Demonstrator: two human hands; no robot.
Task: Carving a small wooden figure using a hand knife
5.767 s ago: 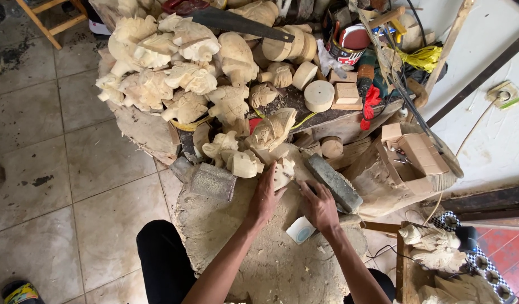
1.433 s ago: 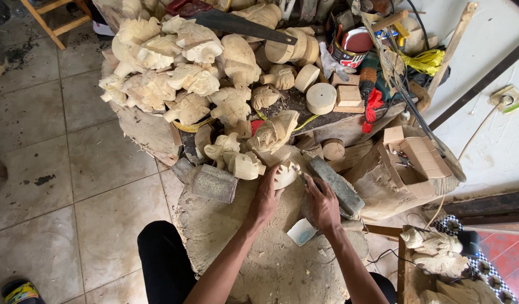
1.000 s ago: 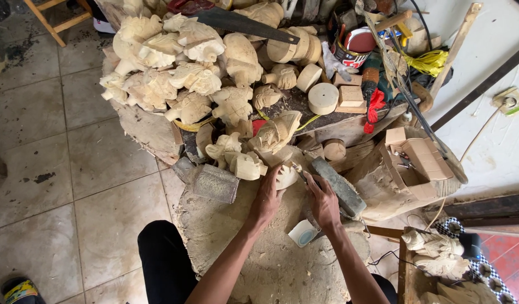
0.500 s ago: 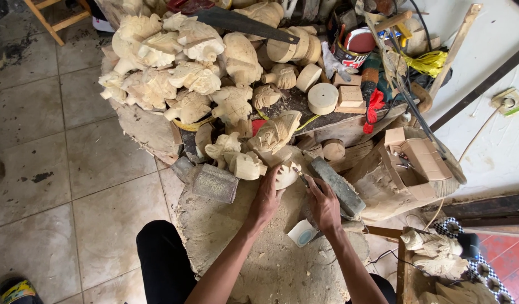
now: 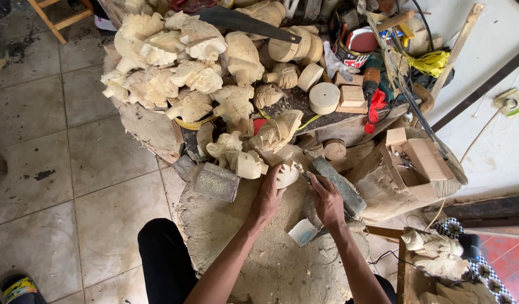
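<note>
My left hand (image 5: 269, 194) grips a small pale wooden carving (image 5: 287, 173) and holds it down on a dusty, sawdust-covered work block (image 5: 259, 264). My right hand (image 5: 328, 202) is closed around a thin carving tool (image 5: 305, 179), and the tool's tip rests at the right side of the carving. Both forearms reach up from the bottom of the head view. My black-clad knee (image 5: 161, 253) sits at the lower left of the block.
A pile of pale carved figures (image 5: 180, 73) fills the space behind the carving, with a saw (image 5: 242, 19) on top. Round wooden discs (image 5: 324, 97), a long grey stone (image 5: 341, 187), a grey block (image 5: 216, 181), a small white cup (image 5: 302, 232) and a cardboard box (image 5: 420, 160) lie close by. Tiled floor (image 5: 73, 169) lies to the left.
Both hands stay at the small carving. Only slight shifts of the right hand and the tool show between frames.
</note>
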